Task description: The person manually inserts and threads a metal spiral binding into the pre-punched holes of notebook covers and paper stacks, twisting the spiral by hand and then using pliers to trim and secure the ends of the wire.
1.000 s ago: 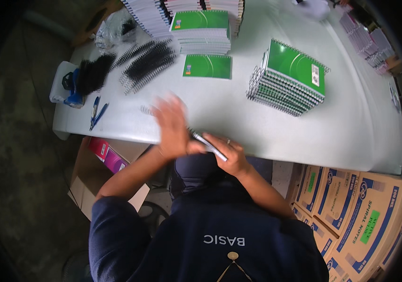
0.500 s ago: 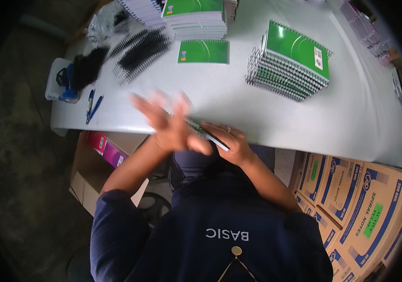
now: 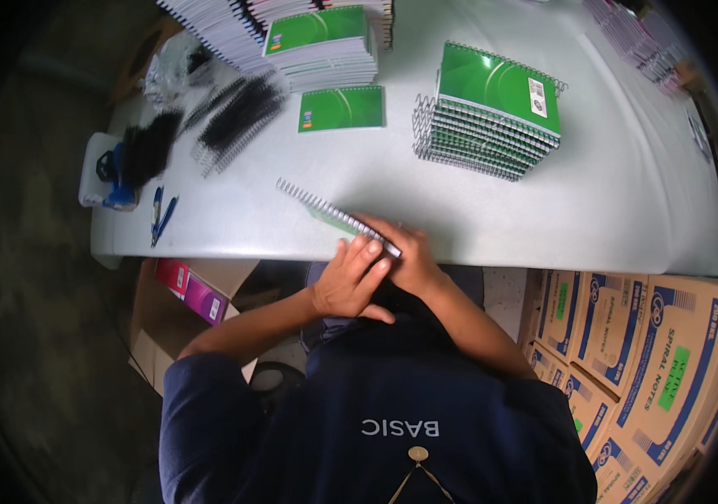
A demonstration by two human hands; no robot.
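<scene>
A green spiral notebook [image 3: 330, 219] is held on edge at the table's front edge, its wire coil uppermost. The coil sticks out past the notebook's far left end. My right hand [image 3: 412, 262] grips the notebook from the right side, near its closer end. Against the coil at that same end rest the fingertips of my left hand [image 3: 352, 281], its fingers extended and its thumb apart. Beyond my hands lies a flat green notebook cover or pad [image 3: 342, 109] with punched holes and no coil visible in it.
At right stands a stack of coiled green notebooks [image 3: 493, 118]. Farther back is a pile of uncoiled green pads [image 3: 325, 63]. Loose black coils [image 3: 241, 118], blue-handled cutters or pens [image 3: 162, 217] and a white container [image 3: 97, 172] are at left. Cartons [image 3: 661, 361] stand below right.
My left hand, blurred and spread over the notebook before, has come down to its near end. The coil now shows along the edge. The whole view has shifted slightly.
</scene>
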